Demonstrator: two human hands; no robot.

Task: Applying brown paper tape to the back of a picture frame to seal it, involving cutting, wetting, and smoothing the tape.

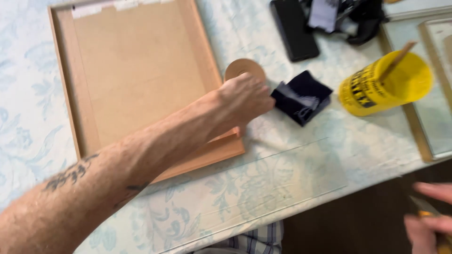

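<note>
Left hand: my left hand (246, 96) reaches across the table, forearm stretched over the lower right corner of the frame; its fingers are curled loosely and their tips lie at the near edge of the dark cloth, touching it or nearly so; whether they pinch it I cannot tell.

Dark cloth: a folded dark navy fabric square (302, 96) lies flat on the tablecloth, just right of my left hand, between the frame and the yellow tub.

Tape roll: a round tan roll of paper tape (244, 68) lies flat just beside the frame's right edge, right behind my knuckles, partly covered by them.

Frame: a large rectangular wooden picture frame with a brown fibreboard back (136, 70) lies face down on the table; strips of pale tape run along its top edge.

Right hand: my right hand (431, 216) is low at the right corner, off the table edge, blurred; its fingers are closed around a slim tool with a yellow part (426, 209); what kind of tool I cannot tell.

Yellow tub: a yellow plastic tub (383, 82), seen tilted, stands right of the cloth, a wooden stick (398, 59) poking out of it.

Behind: a flat black rectangular case (294, 28) lies near the far edge.

Surface: a pale blue floral tablecloth (263, 183) covers the table.
</note>
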